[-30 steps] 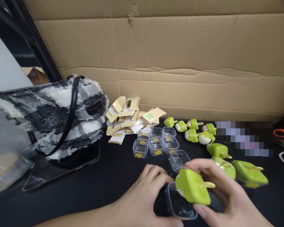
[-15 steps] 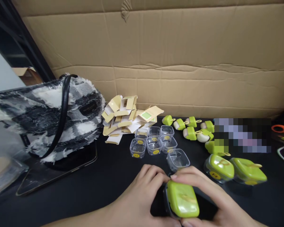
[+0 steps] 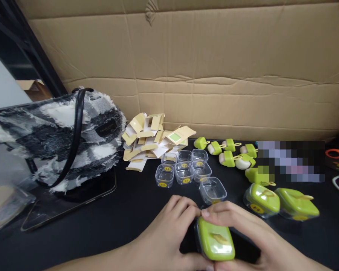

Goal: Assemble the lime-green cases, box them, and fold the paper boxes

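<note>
Near the front edge of view, a small clear plastic box with a green lid and a tan loop on top is held between both hands. My left hand wraps its left side, with the thumb low at the front. Across the far right corner of the lid lie the fingers of my right hand, its thumb at the near edge. Just beyond my fingertips stands an open clear box. To the right of my hand are two similar green-lidded boxes, one with a yellow sticker and another beside it.
Several open clear boxes stand grouped ahead. Behind them lies a pile of folded cartons. Several green-capped pale items with loops sit at the back right. A shaggy black-and-white bag stands left on a dark tray-like panel. Cardboard forms the back.
The held box has tilted and shifted slightly left, its lid now facing me more squarely. My right fingers have moved a little left along with it. Everything else stays put.
</note>
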`<action>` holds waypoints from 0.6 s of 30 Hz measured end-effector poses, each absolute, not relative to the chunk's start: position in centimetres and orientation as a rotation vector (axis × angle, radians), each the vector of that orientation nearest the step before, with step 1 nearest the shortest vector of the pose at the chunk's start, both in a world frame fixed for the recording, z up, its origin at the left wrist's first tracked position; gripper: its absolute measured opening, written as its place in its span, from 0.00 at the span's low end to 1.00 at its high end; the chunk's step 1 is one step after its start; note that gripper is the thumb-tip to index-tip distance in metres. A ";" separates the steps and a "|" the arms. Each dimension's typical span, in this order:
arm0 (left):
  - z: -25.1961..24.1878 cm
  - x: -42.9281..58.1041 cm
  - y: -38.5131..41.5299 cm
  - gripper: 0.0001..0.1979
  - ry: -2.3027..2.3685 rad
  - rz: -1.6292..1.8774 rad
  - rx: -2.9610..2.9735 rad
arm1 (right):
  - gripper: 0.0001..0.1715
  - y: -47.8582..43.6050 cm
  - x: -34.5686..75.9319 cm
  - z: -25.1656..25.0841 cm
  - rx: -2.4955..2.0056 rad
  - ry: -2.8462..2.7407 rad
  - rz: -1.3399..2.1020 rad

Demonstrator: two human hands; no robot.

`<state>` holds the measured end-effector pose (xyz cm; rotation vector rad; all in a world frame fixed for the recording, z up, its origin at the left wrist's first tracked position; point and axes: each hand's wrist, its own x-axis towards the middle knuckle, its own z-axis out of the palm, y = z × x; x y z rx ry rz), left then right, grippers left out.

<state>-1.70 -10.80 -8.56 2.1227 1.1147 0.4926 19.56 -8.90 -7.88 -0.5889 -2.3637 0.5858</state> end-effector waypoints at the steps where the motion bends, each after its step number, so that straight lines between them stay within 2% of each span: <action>1: -8.6 -1.7 -10.8 0.26 1.112 0.488 2.126 | 0.30 -8.8 19.4 -7.8 -0.581 -2.361 0.587; 8: -8.4 -1.6 -10.8 0.25 1.117 0.462 2.123 | 0.30 -9.0 19.2 -6.9 -0.643 -2.409 0.705; 13: -8.0 -1.6 -10.9 0.26 1.130 0.410 2.154 | 0.26 -9.2 19.6 -7.1 -0.665 -2.364 0.855; 18: -7.9 -1.7 -10.9 0.27 1.122 0.409 2.185 | 0.27 -9.1 19.5 -7.6 -0.647 -2.328 0.872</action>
